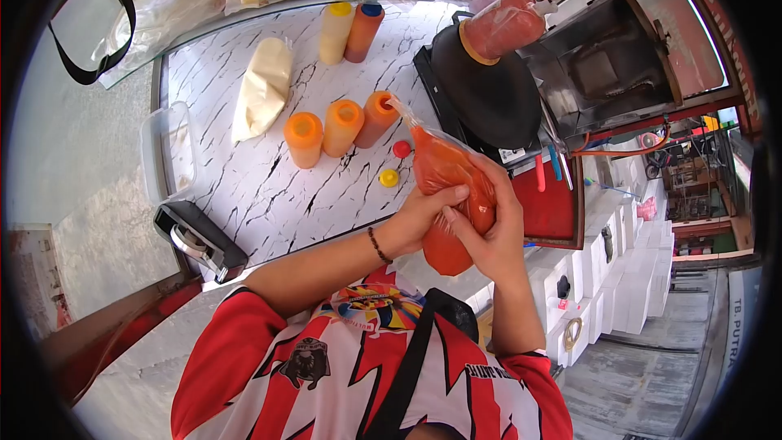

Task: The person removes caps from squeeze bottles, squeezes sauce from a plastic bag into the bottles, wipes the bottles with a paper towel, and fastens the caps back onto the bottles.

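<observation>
My left hand (417,216), with a dark beaded bracelet at its wrist, grips a clear plastic bag of orange-red sauce (444,165). On the bag's other side my right hand (498,232) is wrapped around it, thumb pressed on the front. The bag's narrow tip points at the mouth of an uncapped squeeze bottle (376,122) with reddish sauce inside; whether the tip is inside the mouth I cannot tell. Beside it stand two more uncapped orange bottles, a middle bottle (342,132) and a left bottle (304,143). A red cap (401,149) and a yellow cap (388,178) lie nearby.
A bag of cream-coloured sauce (265,91) lies on the marble-patterned table (220,187). Capped yellow (335,33) and blue-topped (365,31) bottles stand behind. At right is a black round griddle (485,90) bearing a red-filled bag (505,24). A tape dispenser (199,240) sits front left.
</observation>
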Demonstrator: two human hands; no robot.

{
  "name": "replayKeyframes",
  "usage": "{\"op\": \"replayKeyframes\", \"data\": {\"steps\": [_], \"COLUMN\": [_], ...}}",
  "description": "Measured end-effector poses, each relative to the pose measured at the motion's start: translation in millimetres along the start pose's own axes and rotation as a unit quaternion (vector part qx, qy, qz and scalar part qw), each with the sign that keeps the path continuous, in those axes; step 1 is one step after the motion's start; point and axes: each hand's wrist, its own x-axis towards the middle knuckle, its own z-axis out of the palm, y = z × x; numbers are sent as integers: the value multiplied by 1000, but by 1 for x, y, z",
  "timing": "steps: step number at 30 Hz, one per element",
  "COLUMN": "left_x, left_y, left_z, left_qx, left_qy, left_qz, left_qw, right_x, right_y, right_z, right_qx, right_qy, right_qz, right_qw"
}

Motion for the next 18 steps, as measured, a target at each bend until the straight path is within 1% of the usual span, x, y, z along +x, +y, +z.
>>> {"op": "replayKeyframes", "data": {"steps": [6, 12, 15, 18], "left_x": [8, 13, 13, 14], "left_y": [0, -10, -8, -7], "left_z": [-3, -2, -1, 3], "left_qx": [-31, -64, -45, -56], "left_qy": [6, 6, -2, 22], "left_qz": [-21, -15, -11, -17], "left_qw": [999, 998, 999, 998], "right_x": [9, 18, 23, 23], "right_y": [4, -4, -8, -6], "right_z": [2, 3, 5, 6], "right_qx": [-37, -66, -88, -104], "right_qy": [12, 10, 17, 27], "right_qz": [-14, 3, -13, -15], "right_qw": [999, 998, 996, 994]}}
